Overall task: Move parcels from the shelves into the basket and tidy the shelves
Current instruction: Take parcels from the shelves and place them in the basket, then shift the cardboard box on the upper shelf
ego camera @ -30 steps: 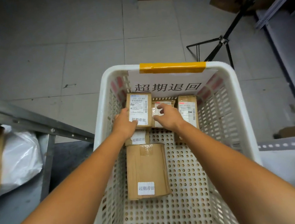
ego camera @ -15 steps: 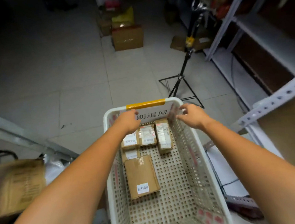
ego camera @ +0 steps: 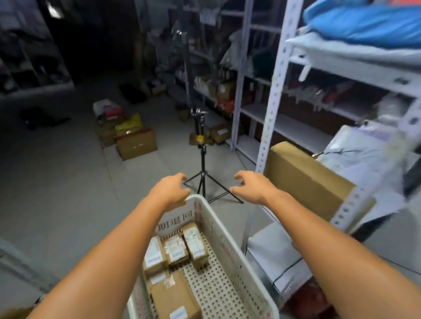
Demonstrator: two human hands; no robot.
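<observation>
A white perforated basket (ego camera: 240,262) stands on the floor below me, with a paper sign at its far end. Inside lie several brown cardboard parcels: three small ones (ego camera: 176,248) in a row at the far end and a larger one (ego camera: 174,304) nearer me. My left hand (ego camera: 169,190) hovers over the basket's far rim, fingers loosely curled and holding nothing. My right hand (ego camera: 250,185) is raised to the right of the basket, fingers loosely curled and empty. A large cardboard parcel (ego camera: 304,181) sits on the shelf to the right.
White metal shelving (ego camera: 273,91) runs along the right, loaded with blue (ego camera: 375,23) and white (ego camera: 360,162) bags. A black tripod (ego camera: 202,170) stands just beyond the basket. Cardboard boxes (ego camera: 136,143) sit on the floor farther back. A grey shelf rail (ego camera: 8,260) is at the left.
Both hands have let go of the parcels, risen out of the basket and moved apart. My view has lifted from the basket to the room and the right-hand shelves.
</observation>
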